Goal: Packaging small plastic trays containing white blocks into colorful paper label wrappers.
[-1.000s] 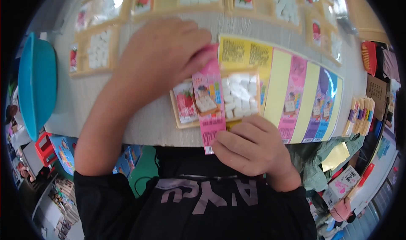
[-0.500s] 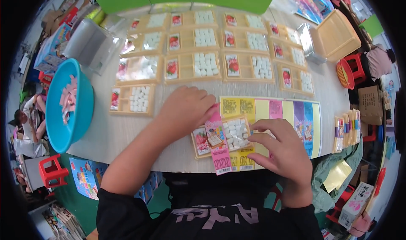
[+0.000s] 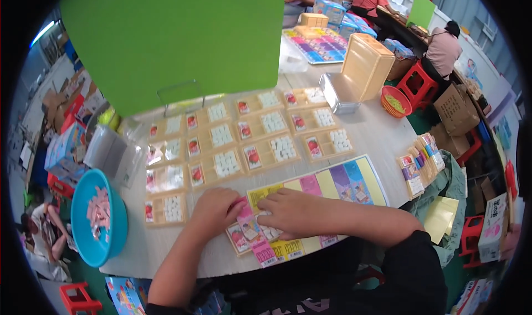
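Observation:
Near the table's front edge, a small beige tray (image 3: pixel 237 238) holds a strawberry-print card and small white blocks. A pink printed label strip (image 3: pixel 265 253) lies across the tray's middle. My left hand (image 3: pixel 217 211) pinches the strip's far end between thumb and fingers. My right hand (image 3: pixel 285 211) reaches over the tray's right part, its fingers bent down onto the white blocks beside the strip. The fingertips are partly hidden, so anything between them does not show. Beneath the tray lies a sheet of coloured label strips (image 3: pixel 326 184), yellow, pink, purple and blue.
Rows of filled trays (image 3: pixel 226 164) cover the table beyond my hands. A turquoise basin (image 3: pixel 119 240) with pink pieces stands left. At right are banded trays (image 3: pixel 411 176), a metal box (image 3: pixel 339 93) and a red basket (image 3: pixel 396 101). A green panel (image 3: pixel 172 37) rises behind.
My right hand has moved from the tray's right side, fingers spread, to over its white blocks, fingers bent. My left hand still holds the strip. The view has tilted up and turned.

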`<state>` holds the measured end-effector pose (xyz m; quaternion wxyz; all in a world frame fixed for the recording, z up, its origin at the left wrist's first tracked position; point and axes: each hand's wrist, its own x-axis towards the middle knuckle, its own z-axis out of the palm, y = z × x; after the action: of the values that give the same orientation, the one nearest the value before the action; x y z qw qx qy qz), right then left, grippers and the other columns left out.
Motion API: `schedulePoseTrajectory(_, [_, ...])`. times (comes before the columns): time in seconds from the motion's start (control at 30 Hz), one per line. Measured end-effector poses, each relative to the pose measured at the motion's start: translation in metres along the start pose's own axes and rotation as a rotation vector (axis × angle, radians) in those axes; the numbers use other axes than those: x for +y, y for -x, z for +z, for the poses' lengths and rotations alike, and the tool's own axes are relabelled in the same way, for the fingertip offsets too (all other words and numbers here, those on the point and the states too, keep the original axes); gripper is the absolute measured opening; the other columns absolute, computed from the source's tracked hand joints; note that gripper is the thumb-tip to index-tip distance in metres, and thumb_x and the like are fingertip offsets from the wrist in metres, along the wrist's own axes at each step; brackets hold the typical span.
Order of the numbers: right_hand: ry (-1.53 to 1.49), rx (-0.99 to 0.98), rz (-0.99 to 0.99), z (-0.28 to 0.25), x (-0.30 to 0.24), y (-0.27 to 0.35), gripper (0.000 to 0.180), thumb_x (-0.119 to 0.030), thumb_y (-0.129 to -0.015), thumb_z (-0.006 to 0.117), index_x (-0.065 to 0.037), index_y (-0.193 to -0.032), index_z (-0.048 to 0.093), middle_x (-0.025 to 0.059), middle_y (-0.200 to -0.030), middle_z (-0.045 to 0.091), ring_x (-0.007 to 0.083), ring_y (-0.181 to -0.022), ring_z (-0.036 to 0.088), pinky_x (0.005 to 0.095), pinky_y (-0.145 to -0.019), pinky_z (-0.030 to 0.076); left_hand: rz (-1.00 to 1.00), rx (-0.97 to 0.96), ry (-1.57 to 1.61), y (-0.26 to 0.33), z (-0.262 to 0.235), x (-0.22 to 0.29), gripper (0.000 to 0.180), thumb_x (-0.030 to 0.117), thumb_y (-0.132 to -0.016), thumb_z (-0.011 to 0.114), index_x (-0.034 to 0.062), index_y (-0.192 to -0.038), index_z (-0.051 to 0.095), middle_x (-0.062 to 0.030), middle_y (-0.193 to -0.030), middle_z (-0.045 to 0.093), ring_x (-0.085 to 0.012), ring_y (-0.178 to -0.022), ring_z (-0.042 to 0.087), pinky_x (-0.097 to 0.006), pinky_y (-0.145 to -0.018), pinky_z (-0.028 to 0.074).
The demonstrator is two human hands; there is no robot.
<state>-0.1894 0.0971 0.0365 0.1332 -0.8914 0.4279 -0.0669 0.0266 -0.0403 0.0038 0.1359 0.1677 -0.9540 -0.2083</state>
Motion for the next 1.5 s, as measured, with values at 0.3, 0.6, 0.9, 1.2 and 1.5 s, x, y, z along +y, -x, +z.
schedulePoseTrajectory(0.3, [-0.075,0.158,-0.057,0.022,0.022,0.001,0.055,-0.031,-0.071,0.08,-0.006,-0.114,0.058,0.0142,-0.114,0.06,0.0315,-0.108,0.059,0.0418,-0.093,0.048,-0.212,-0.038,0.215,0.002,0.002,0.001,0.016,0.017,-0.095,0.064,0.0011,-0.096,0.067,-0.0155,-0.082,0.066,-0.0289,-0.073,0.063,-0.037,-0.071,0.05])
schedulePoseTrajectory(0.6, [-0.122,0.462,-0.089,0.007,0.048,0.003,0.052,-0.025,-0.069,0.08,-0.006,-0.113,0.06,0.014,-0.119,0.059,0.031,-0.112,0.058,0.0426,-0.096,0.047,-0.492,0.204,0.884,-0.003,-0.016,0.01,0.034,0.018,-0.103,0.048,0.0031,-0.134,0.052,-0.0072,-0.114,0.065,-0.0153,-0.106,0.062,-0.029,-0.09,0.05])
schedulePoseTrajectory(0.9, [-0.042,0.713,0.197,0.001,0.043,0.006,0.053,-0.025,-0.068,0.08,-0.004,-0.112,0.061,0.0159,-0.116,0.06,0.0324,-0.11,0.058,0.0425,-0.094,0.048,-0.575,0.249,0.885,-0.026,-0.036,0.036,0.049,0.012,-0.101,0.052,0.0061,-0.147,0.039,-0.0103,-0.11,0.069,-0.0159,-0.101,0.066,-0.03,-0.09,0.051])
schedulePoseTrajectory(1.2, [-0.037,0.716,0.198,0.002,0.039,0.006,0.054,-0.025,-0.069,0.08,-0.004,-0.114,0.061,0.0177,-0.12,0.059,0.0327,-0.114,0.058,0.0429,-0.097,0.046,-0.559,0.3,0.922,-0.042,-0.02,0.029,0.056,0.005,-0.096,0.063,0.0067,-0.145,0.038,-0.009,-0.106,0.067,-0.0114,-0.094,0.064,-0.026,-0.082,0.052])
schedulePoseTrajectory(1.5, [-0.234,0.777,0.319,-0.002,0.038,0.009,0.048,-0.038,-0.092,0.068,-0.002,-0.122,0.056,0.0184,-0.112,0.062,0.033,-0.105,0.061,0.045,-0.094,0.047,-0.563,0.208,0.923,-0.022,-0.014,0.012,0.063,-0.003,-0.089,0.069,0.006,-0.143,0.039,-0.0089,-0.103,0.068,-0.0129,-0.089,0.068,-0.025,-0.076,0.056])
